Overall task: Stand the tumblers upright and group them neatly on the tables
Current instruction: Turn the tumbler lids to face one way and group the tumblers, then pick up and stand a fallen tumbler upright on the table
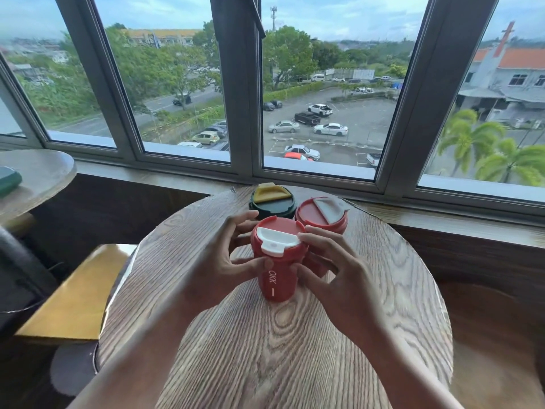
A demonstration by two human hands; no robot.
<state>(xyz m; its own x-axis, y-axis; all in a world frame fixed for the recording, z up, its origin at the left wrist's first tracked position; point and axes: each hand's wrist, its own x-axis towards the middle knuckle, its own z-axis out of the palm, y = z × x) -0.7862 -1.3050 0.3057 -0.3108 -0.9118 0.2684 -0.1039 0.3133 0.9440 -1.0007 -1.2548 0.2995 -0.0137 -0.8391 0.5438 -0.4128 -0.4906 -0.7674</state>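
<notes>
Three tumblers stand upright close together on the round wooden table (295,349). The nearest is a red tumbler with a white flip lid (277,261). My left hand (224,261) wraps its left side and my right hand (333,270) presses its right side, fingertips at the lid rim. Behind it stand a dark green tumbler with a yellow lid tab (272,200) and a second red tumbler with a grey lid tab (323,215), partly hidden by my right fingers.
A window sill (442,214) runs right behind the table. A second round table (38,178) at the far left carries a dark green object (8,180) at the frame edge. A yellow seat (76,293) sits low on the left.
</notes>
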